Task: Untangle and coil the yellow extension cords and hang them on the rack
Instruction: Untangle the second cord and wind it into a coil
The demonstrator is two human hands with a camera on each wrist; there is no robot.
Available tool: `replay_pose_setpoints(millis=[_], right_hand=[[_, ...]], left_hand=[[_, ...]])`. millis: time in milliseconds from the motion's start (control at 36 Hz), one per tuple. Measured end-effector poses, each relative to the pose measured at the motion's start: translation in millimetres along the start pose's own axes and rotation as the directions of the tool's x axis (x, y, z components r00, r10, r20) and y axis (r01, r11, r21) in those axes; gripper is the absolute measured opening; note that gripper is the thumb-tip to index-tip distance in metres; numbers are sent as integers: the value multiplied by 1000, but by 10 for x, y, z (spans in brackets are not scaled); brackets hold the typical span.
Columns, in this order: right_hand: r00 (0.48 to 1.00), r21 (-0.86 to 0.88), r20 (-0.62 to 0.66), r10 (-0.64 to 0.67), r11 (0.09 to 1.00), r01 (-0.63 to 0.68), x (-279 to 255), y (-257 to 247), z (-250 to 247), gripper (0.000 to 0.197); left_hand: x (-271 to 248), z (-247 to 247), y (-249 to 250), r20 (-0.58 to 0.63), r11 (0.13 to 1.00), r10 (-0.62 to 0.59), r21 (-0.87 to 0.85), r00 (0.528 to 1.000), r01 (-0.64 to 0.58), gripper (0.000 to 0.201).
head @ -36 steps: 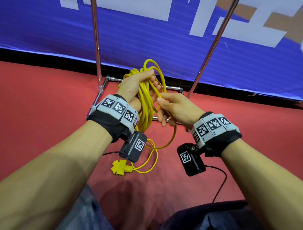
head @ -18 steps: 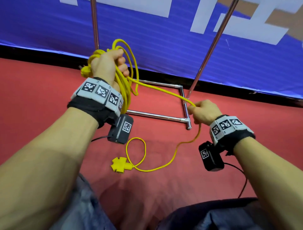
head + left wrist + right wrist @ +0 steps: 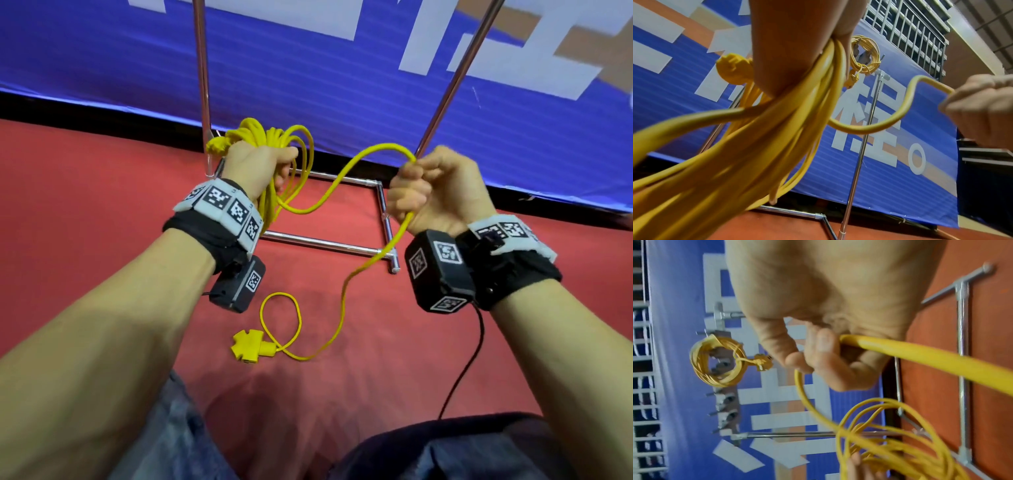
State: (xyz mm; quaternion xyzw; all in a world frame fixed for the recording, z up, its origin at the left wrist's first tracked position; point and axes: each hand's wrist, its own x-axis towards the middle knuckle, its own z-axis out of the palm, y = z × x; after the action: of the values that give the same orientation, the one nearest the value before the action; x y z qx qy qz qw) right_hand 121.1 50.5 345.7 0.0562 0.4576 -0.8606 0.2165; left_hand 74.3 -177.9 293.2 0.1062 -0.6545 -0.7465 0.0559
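Red carpet floor (image 3: pixel 102 205), blue banner (image 3: pixel 308 85) behind; chrome rack frame (image 3: pixel 383 219) stands btwn the two.

Nearest, on the floor by the knees: yellow multi-outlet end (image 3: pixel 247 346) of the cord, w/ a small slack loop beside it. From there the free run (image 3: pixel 346 301) rises to the right hand (image 3: pixel 435 192), where it is gripped in a curled fist; the wrist view shows the fingers (image 3: pixel 824 344) wrapped round one strand. A short arc of cord spans across to the left hand (image 3: pixel 257 168), which is clenched round the gathered coil (image 3: pixel 270 144); a plug end (image 3: pixel 217 145) sticks out beside the knuckles. Farther off & higher, seen from the wrist cams only, a finished coil (image 3: pixel 865 53) is already hung on the rack's hook bar (image 3: pixel 723 386).

Step in hand, as judged: one more turn to be laid onto the coil. Advice:
- Arc to be brought over at the same loop size as the others, not smaller.
- Cord to be rolled slightly in the right fingers so the twist is let out, else figure-eights are likely.
- Left grip to be loosened only enough to admit the new strand.
- Slack loop on the floor to be watched; it could knot if pulled fast.
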Motion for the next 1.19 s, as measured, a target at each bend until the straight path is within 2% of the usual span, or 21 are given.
replay_pose_setpoints(millis=[83,167,222,278,361,389,444,500,556,639,694,750,778,805,861,917,1028,1111,1194], right_hand=[[991,279,-18,-130,952,130,3,-32,61,12],[972,344,-60,-225,910,232,32,34,115,23],[964,233,-65,-257,936,265,66,85,134,27],[959,41,-49,-278,959,280,104,142,139,23],[962,-283,28,-270,921,267,154,260,148,18],[964,-405,51,-259,877,257,162,302,157,18],[968,-646,91,-235,726,237,170,380,178,24],[969,-786,135,-208,574,232,171,438,189,30],[970,-823,144,-197,520,228,169,459,190,29],[977,-832,125,-171,519,197,158,478,183,35],[989,-842,111,-96,520,145,154,519,152,39],[995,-869,99,-1,487,87,150,570,78,38],[995,-883,89,38,466,60,151,588,18,36],[995,-896,73,67,442,36,155,594,-54,33],[995,-919,50,82,394,14,151,594,-175,27],[997,-927,69,29,370,54,138,584,-232,28],[977,-920,153,-152,338,197,154,547,-133,28],[957,-895,190,-221,362,261,230,564,23,32],[938,-892,209,-277,338,299,299,596,140,32]], left_hand=[[-10,27,-19,34,999,8,32,999,-9,25],[-42,79,-41,94,997,39,57,995,-44,23],[-89,122,-54,126,998,40,41,991,-45,21],[-142,172,-59,168,999,48,-1,985,-48,22],[-247,271,-56,203,999,26,-49,979,-17,34],[-280,307,-54,210,998,12,-61,978,1,43],[-340,373,-52,244,994,-37,-88,969,60,61],[-394,432,-53,294,981,-84,-145,952,131,45],[-420,474,-67,296,973,-104,-167,949,159,26],[-448,489,-63,213,970,-108,-190,971,149,10],[-436,476,-40,179,968,-117,-200,977,153,14],[-372,430,-2,107,971,-69,-220,992,91,9],[-319,394,13,59,965,-41,-255,997,55,16],[-270,345,33,14,954,-32,-299,999,35,23],[-208,237,86,-39,926,-36,-378,999,18,22],[-172,156,99,-28,921,-42,-388,999,28,15],[-199,162,52,-16,961,-54,-273,998,48,13],[-275,240,28,40,968,-64,-240,997,71,17],[-318,286,9,93,963,-82,-249,992,103,16]])
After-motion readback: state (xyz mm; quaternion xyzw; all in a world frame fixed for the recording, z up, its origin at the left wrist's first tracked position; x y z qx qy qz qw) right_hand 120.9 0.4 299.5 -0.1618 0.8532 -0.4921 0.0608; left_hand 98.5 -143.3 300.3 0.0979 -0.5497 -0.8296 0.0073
